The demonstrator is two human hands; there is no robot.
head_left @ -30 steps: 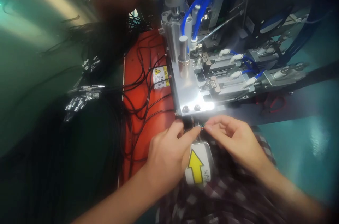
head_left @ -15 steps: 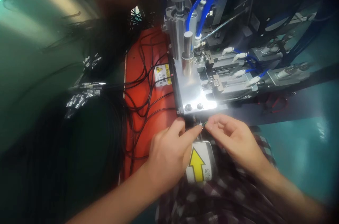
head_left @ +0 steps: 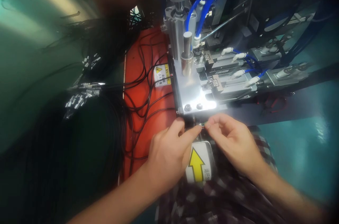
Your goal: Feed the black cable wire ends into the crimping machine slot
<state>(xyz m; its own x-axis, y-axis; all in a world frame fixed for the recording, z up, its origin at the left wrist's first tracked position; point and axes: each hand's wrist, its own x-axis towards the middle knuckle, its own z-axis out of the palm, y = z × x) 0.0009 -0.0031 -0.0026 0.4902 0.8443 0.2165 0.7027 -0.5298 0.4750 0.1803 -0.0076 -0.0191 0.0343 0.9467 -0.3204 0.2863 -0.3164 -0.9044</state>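
The machine (head_left: 190, 86) stands just beyond both hands, the front edge of its bright plate above their fingertips in the view. The left hand (head_left: 167, 150) comes from one side, thumb extended toward the work; its fingers are partly hidden, so its grip cannot be told. The right hand (head_left: 235, 139), opposite, has thumb and forefinger pinching thin wires (head_left: 204, 123). These cross the narrow gap between the hands, long axis roughly sideways, leftward of the right fingertips; both hands are about equally near. Compared with a second ago, the machine appears slightly farther right, while the hands have barely shifted.
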